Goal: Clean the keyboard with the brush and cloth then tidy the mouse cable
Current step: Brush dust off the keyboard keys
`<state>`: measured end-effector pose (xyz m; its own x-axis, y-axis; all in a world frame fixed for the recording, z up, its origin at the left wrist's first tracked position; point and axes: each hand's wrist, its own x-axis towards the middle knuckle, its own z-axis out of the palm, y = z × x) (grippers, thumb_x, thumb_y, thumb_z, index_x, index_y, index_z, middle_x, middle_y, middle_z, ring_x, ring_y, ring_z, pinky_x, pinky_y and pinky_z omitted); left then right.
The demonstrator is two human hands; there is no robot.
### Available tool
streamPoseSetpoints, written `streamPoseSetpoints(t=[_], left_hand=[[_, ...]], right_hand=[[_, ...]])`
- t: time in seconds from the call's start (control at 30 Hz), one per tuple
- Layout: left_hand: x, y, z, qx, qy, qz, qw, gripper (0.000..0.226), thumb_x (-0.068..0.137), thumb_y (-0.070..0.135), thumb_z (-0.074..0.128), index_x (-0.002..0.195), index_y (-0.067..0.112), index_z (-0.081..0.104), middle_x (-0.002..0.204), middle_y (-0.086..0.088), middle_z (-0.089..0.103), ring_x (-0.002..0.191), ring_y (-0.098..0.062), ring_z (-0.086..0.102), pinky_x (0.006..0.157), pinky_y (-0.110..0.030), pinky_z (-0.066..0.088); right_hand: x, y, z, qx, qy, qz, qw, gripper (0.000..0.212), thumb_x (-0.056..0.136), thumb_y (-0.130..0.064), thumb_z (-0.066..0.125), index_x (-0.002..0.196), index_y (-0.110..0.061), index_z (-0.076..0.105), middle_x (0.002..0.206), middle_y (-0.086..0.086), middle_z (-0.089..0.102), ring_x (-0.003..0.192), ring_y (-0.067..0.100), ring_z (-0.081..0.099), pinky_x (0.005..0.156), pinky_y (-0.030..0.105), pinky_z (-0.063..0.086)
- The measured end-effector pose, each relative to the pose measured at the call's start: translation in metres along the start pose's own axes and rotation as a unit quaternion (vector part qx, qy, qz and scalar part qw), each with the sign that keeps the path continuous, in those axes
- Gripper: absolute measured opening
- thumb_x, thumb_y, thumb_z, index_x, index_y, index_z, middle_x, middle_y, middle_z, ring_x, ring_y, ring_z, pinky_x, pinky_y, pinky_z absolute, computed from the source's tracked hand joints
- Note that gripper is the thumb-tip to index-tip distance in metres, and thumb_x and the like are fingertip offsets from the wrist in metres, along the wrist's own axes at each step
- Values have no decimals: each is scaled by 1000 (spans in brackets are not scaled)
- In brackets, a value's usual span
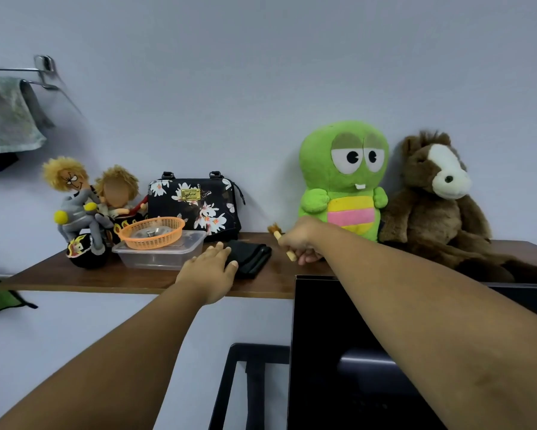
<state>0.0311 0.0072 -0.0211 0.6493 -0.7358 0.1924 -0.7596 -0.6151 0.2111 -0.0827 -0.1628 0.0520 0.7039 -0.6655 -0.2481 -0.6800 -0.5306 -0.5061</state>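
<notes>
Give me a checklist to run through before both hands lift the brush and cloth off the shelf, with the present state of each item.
1. Brush gripped: ok. The right hand is curled round its handle, bristles up and to the left.
2. Cloth gripped: not ok. The left hand lies on its near edge with fingers straight, not closed.
3. Cloth free of other things: ok. It lies folded on the shelf, apart from the clear plastic container.
4. Brush clear of the green plush toy: cannot tell. The hand sits right in front of it.
5. Keyboard ready below: cannot tell. It is out of view.
</notes>
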Motion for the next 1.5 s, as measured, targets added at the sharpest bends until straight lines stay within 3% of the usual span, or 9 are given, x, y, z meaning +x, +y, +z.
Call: streamPoseSetpoints(t=[0.1, 0.2, 0.33, 0.57, 0.73, 0.9, 1.03, 1.3, 1.5], left_hand=[[-2, 14, -8, -22, 43, 16, 999, 55, 102, 44, 27, 153, 23, 25, 162, 1, 16, 149, -19, 15, 117, -44, 17], [-10, 32, -11, -44, 94, 34, 994, 53, 102, 43, 29, 151, 23, 31, 160, 0, 23, 147, -18, 20, 118, -44, 17], [-27, 56, -8, -68, 160, 56, 983, 51, 101, 41, 31, 148, 22, 35, 159, 1, 27, 147, -16, 21, 118, -44, 15], [-70, 111, 11, -104, 265, 92, 954, 57, 93, 44, 31, 144, 20, 42, 156, 1, 33, 146, -15, 23, 117, -43, 17], [-106, 148, 38, -127, 287, 123, 941, 56, 94, 42, 34, 143, 16, 41, 154, 0, 36, 145, -16, 25, 118, -42, 18], [-144, 171, 72, -178, 287, 123, 933, 54, 94, 38, 38, 142, 13, 43, 151, 0, 39, 144, -17, 29, 114, -41, 25], [-176, 184, 110, -210, 268, 101, 935, 52, 93, 36, 38, 140, 13, 44, 148, 0, 42, 141, -20, 33, 113, -35, 24], [-227, 192, 187, -251, 195, 14, 948, 48, 92, 37, 38, 135, 17, 49, 137, 4, 51, 132, -13, 40, 109, -34, 28], [-251, 178, 244, -228, 102, -35, 968, 43, 94, 38, 37, 131, 18, 50, 131, 3, 56, 125, -16, 46, 106, -34, 31]], right_hand=[[-15, 13, -14, 94, 86, -40, 991, 24, 81, -15, 56, 59, -6, 57, 62, 8, 63, 54, 20, 61, 50, 23, 41], [-33, 34, -26, 162, 143, -79, 973, 20, 76, -18, 59, 74, 0, 66, 68, 14, 72, 55, 23, 67, 53, 27, 50], [-58, 69, -34, 237, 196, -129, 943, 18, 78, -20, 61, 71, -4, 62, 68, 16, 73, 53, 21, 67, 55, 29, 53], [-115, 147, -38, 331, 246, -170, 895, 14, 81, -17, 66, 73, -5, 65, 67, 8, 73, 58, 15, 68, 60, 27, 54], [-149, 214, -25, 352, 264, -191, 878, 4, 76, -14, 69, 74, -12, 71, 69, 10, 73, 71, 24, 73, 75, 42, 58], [-172, 269, -4, 396, 279, -187, 854, 10, 80, -9, 74, 75, -18, 73, 63, 5, 69, 80, 43, 67, 72, 51, 55], [-184, 305, 31, 415, 285, -194, 842, 9, 82, -14, 73, 82, -24, 72, 78, 22, 68, 78, 50, 60, 67, 60, 51], [-189, 352, 103, 455, 259, -131, 842, 10, 87, -14, 71, 85, -23, 71, 79, 15, 67, 76, 31, 69, 75, 49, 58], [-182, 374, 149, 472, 236, -87, 845, 11, 92, -20, 63, 88, -11, 60, 72, 12, 69, 67, 22, 69, 65, 32, 57]])
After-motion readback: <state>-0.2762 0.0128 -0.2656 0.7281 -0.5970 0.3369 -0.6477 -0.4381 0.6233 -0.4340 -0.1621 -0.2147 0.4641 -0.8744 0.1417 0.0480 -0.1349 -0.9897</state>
